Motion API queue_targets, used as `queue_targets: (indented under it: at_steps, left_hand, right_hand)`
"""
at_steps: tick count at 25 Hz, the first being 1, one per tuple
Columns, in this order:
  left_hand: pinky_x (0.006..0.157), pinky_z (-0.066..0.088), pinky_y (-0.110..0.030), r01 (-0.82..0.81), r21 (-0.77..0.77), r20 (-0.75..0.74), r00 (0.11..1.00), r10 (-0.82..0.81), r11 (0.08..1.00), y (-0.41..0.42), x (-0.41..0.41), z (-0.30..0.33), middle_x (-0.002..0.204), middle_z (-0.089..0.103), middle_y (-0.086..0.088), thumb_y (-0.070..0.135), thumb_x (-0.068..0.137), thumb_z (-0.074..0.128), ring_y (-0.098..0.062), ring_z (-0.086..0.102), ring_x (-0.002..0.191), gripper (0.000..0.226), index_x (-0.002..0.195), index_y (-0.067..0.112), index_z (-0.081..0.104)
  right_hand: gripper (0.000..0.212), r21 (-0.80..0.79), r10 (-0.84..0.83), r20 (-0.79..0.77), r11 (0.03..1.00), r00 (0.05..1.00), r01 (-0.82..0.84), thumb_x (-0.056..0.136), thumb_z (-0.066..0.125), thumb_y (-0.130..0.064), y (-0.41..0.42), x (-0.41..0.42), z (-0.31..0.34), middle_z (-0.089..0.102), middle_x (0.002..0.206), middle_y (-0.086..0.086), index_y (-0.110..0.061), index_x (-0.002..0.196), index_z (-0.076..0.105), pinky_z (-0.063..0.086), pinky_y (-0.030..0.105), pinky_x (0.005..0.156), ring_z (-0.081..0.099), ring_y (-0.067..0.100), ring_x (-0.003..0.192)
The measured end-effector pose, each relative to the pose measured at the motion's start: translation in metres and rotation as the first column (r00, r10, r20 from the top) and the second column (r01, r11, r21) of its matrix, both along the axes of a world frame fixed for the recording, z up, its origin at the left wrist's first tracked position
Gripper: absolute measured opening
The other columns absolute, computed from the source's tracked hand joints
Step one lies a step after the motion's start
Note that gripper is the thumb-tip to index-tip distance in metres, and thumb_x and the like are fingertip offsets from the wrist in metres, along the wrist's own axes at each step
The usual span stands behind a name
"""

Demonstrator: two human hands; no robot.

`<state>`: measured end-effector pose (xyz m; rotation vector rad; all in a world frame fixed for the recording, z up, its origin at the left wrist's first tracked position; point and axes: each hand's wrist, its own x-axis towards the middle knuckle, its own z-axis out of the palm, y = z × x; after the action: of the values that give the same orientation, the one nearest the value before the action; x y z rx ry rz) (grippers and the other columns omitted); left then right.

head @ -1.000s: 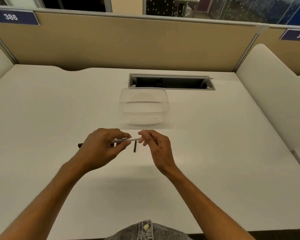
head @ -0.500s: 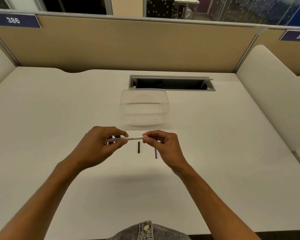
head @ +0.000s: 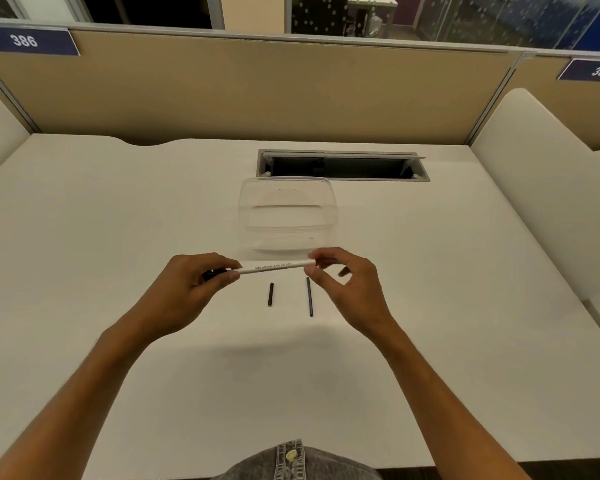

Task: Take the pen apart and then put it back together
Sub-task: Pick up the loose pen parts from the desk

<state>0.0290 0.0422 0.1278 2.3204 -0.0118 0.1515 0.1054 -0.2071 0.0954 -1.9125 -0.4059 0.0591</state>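
The pen barrel [head: 277,267] is pinched level at each end by the left hand [head: 191,289] and right hand [head: 347,282], above two loose dark parts [head: 270,294] laid on the worktop [head: 118,209], probably for reassembly.

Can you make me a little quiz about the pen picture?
1. True or false: both hands hold the white barrel.
2. How many thin black parts lie on the desk? A) one B) two C) four
3. Which black part is longer, the left one or the right one?

Key:
1. True. The left hand grips one end and the right hand pinches the other.
2. B: the short part and the long part.
3. The right one.
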Motion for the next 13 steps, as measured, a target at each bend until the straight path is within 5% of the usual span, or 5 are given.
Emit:
queue_targets:
  at_steps: [4, 8, 13]
  left_hand:
    - [0.057, 0.039, -0.018, 0.009, 0.004, 0.005, 1.000, -0.009, 1.000, -0.002, 0.001, 0.000, 0.071, 0.066, 0.001, 0.021, 0.093, 0.058, -0.017, 0.054, 0.066, 0.015, 0.099, 0.019, 0.072]
    - [0.056, 0.038, -0.023, 0.041, 0.025, -0.018, 0.999, -0.040, 0.999, -0.005, 0.001, -0.001, 0.069, 0.064, 0.001, 0.021, 0.095, 0.055, -0.017, 0.052, 0.063, 0.017, 0.096, 0.019, 0.072]
    - [0.051, 0.033, -0.017, 0.063, 0.011, -0.065, 0.996, -0.062, 0.998, -0.009, 0.001, -0.004, 0.058, 0.056, 0.005, 0.022, 0.096, 0.054, -0.009, 0.045, 0.054, 0.018, 0.088, 0.020, 0.071]
  right_hand:
    - [0.034, -0.375, 0.094, 0.450, 0.923, 0.888, 0.092, 0.084, 0.069, -0.045, 0.006, -0.003, 0.004, 0.070, 0.111, -0.005, -0.023, 0.111, 0.070, 0.040, 0.026, 0.085, 0.059, 0.012, 0.106]
    - [0.029, -0.491, 0.256, 0.509, 0.871, 0.822, 0.033, 0.084, 0.073, -0.032, 0.014, -0.005, 0.009, 0.068, 0.112, 0.000, -0.021, 0.111, 0.070, 0.044, 0.039, 0.086, 0.060, 0.022, 0.107]
    - [0.018, -0.572, 0.407, 0.571, 0.820, 0.713, -0.011, 0.079, 0.079, -0.019, 0.026, -0.007, 0.008, 0.072, 0.093, 0.000, -0.017, 0.097, 0.075, 0.047, 0.037, 0.077, 0.065, 0.024, 0.087]
